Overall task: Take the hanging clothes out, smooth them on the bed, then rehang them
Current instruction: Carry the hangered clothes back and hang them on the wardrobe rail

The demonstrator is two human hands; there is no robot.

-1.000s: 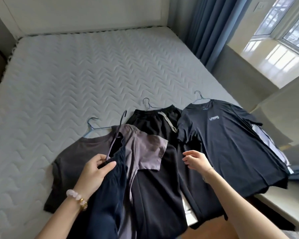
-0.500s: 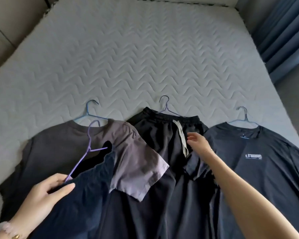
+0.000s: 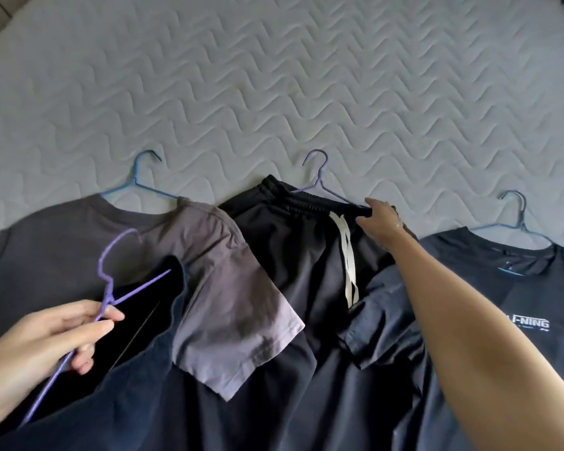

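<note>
Three garments lie side by side on the bed, each on a wire hanger: a grey-brown t-shirt at left, black shorts with a white drawstring in the middle, and a dark t-shirt with white lettering at right. My left hand grips a purple hanger carrying a dark navy garment above the grey-brown shirt. My right hand reaches forward and pinches the right end of the shorts' waistband, beside their purple hanger.
The quilted grey mattress stretches away beyond the garments. Blue hanger hooks stick out above the left shirt and the right shirt's hanger lies at its collar.
My right hand moved up from the shorts' front to the right end of the waistband and took hold of it. The view came closer. My left hand still holds the purple hanger.
</note>
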